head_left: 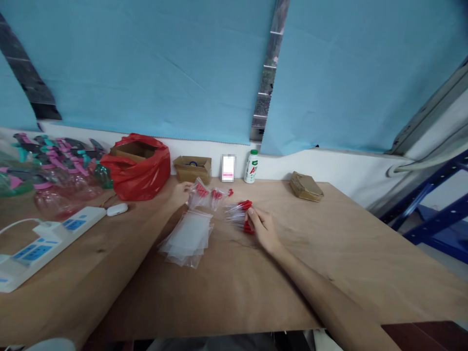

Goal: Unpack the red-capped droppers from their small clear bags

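Observation:
At the back of the table my left hand (pixel 180 193) has its fingertips closed at the edge of a small clear plastic bag (pixel 200 194) with red-ended pieces inside. A second filled bag (pixel 217 196) lies just right of it. My right hand (pixel 263 228) pinches at the red ends of a bunch of thin, clear-shafted sticks (pixel 237 213) lying on the table; their exact kind is too small to tell. Between my forearms, nearer me, is a fanned stack of flat clear zip bags (pixel 188 236).
On the left are a white power strip (pixel 86 214), a white earbud case (pixel 117 209), several spray bottles (pixel 58 180) and a red plastic bag (pixel 146 175) around a box. Along the wall stand an open carton (pixel 192 173), a phone (pixel 228 168), a white bottle (pixel 251 168) and a small cardboard box (pixel 306 186).

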The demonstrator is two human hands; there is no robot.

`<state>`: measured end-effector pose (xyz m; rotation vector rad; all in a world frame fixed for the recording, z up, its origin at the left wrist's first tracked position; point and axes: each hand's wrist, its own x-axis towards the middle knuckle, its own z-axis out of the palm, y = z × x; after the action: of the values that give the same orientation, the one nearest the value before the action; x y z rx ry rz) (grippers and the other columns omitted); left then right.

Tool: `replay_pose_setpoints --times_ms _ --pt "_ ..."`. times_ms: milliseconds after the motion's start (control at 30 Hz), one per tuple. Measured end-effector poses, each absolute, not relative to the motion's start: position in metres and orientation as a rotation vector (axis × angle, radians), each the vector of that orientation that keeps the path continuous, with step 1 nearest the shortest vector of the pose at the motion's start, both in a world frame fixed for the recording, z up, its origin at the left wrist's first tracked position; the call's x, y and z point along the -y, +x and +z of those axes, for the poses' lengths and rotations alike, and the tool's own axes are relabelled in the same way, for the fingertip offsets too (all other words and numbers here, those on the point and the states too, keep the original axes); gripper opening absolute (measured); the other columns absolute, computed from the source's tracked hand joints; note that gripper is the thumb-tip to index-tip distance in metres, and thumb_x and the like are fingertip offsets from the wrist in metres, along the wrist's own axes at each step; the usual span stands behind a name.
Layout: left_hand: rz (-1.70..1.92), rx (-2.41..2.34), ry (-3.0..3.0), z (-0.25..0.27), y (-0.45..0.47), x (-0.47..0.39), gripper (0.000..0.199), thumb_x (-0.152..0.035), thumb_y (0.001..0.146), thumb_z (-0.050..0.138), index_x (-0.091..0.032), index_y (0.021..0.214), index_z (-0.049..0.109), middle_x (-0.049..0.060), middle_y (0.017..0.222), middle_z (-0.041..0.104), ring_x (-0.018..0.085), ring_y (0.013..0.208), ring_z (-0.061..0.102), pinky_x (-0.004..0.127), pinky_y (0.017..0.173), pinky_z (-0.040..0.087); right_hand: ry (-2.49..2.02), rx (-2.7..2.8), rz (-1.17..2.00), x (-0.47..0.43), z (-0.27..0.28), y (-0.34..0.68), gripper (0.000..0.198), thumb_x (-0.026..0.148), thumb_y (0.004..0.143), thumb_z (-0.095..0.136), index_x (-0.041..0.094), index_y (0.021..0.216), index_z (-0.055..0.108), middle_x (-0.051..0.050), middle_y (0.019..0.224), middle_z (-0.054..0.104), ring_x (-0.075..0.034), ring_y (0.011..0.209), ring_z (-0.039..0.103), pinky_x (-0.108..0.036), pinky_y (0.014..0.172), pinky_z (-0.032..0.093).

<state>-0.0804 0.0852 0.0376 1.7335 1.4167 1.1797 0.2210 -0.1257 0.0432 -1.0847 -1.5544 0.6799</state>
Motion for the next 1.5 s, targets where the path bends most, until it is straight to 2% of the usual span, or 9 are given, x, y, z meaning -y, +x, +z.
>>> replay_pose_setpoints --times_ms 300,433,533,767,1033,1133,1267,1367,1500 --pt "1.265 -1.197 1.897 0.074 -0.072 -0.070 0.026 -0.029 0.082 0.058 -0.019 0.100 0.074 0.006 0.102 0.078 0.023 0.096 0.071 0.033 0.091 0.053 -1.063 1.594 0.638 0.119 0.058 0.220 0.046 0.058 0.106 0.045 0.022 0.085 0.063 0.002 0.066 0.048 -0.017 0.064 0.045 -0.029 0.063 0.037" --pt "1.260 -1.056 2.010 0.097 -0.056 -0.047 0.027 -0.028 0.084 0.053 -0.018 0.101 0.073 0.004 0.102 0.076 0.021 0.097 0.068 0.030 0.091 0.051 -1.029 1.690 0.558 0.094 0.075 0.208 0.031 0.048 0.105 0.051 0.024 0.114 0.067 -0.002 0.089 0.065 -0.018 0.080 0.057 -0.030 0.075 0.044" --pt "1.271 -0.971 2.059 0.113 -0.042 -0.027 0.024 -0.029 0.085 0.053 -0.017 0.095 0.072 0.004 0.095 0.074 0.020 0.092 0.066 0.029 0.086 0.050 -1.067 1.688 0.526 0.062 0.090 0.198 0.041 0.044 0.097 0.063 0.023 0.132 0.061 -0.005 0.107 0.068 -0.018 0.083 0.061 -0.031 0.078 0.047" --pt "1.251 -0.983 1.995 0.129 -0.035 -0.009 0.026 -0.027 0.087 0.054 -0.019 0.106 0.071 0.004 0.095 0.074 0.019 0.084 0.066 0.030 0.077 0.049 -0.891 1.641 0.941 0.014 0.129 0.199 0.034 0.050 0.083 0.076 0.018 0.094 0.073 -0.001 0.077 0.068 -0.014 0.069 0.057 -0.028 0.067 0.048" --pt "1.530 -1.264 2.147 0.117 -0.025 -0.008 0.031 -0.029 0.086 0.067 -0.022 0.116 0.063 0.011 0.124 0.069 0.027 0.115 0.064 0.039 0.097 0.050 -0.878 1.484 1.002 0.004 0.124 0.199 0.039 0.049 0.069 0.089 0.015 0.087 0.078 -0.004 0.075 0.074 -0.014 0.065 0.061 -0.028 0.064 0.052" --pt "1.531 -1.257 2.199 0.118 -0.016 0.002 0.015 -0.036 0.094 0.063 -0.022 0.099 0.062 0.006 0.100 0.073 0.023 0.095 0.068 0.036 0.088 0.050 -0.876 1.465 0.995 -0.001 0.117 0.193 0.039 0.048 0.067 0.089 0.015 0.085 0.078 -0.003 0.073 0.075 -0.014 0.063 0.063 -0.027 0.062 0.051" --pt "1.244 -1.071 2.155 0.119 -0.007 0.015 0.036 -0.055 0.101 0.054 -0.023 0.087 0.060 -0.001 0.071 0.068 0.016 0.065 0.062 0.028 0.065 0.045 -0.816 1.509 0.972 -0.001 0.112 0.184 0.034 0.044 0.068 0.089 0.016 0.080 0.075 -0.001 0.069 0.072 -0.012 0.060 0.060 -0.025 0.060 0.048" --pt "1.197 -1.079 2.131 0.117 -0.006 0.015 0.043 -0.059 0.101 0.053 -0.022 0.078 0.056 -0.004 0.060 0.062 0.013 0.057 0.056 0.026 0.059 0.040 -0.802 1.557 0.985 0.002 0.110 0.179 0.033 0.043 0.069 0.088 0.016 0.077 0.072 0.000 0.066 0.070 -0.011 0.057 0.059 -0.024 0.059 0.047" --pt "1.103 -1.014 2.043 0.113 -0.009 0.005 0.035 -0.047 0.100 0.052 -0.021 0.077 0.055 -0.005 0.055 0.055 0.012 0.052 0.053 0.025 0.056 0.039 -0.809 1.583 1.036 0.008 0.110 0.176 0.038 0.046 0.066 0.091 0.016 0.075 0.069 0.001 0.065 0.069 -0.012 0.056 0.059 -0.024 0.056 0.046"
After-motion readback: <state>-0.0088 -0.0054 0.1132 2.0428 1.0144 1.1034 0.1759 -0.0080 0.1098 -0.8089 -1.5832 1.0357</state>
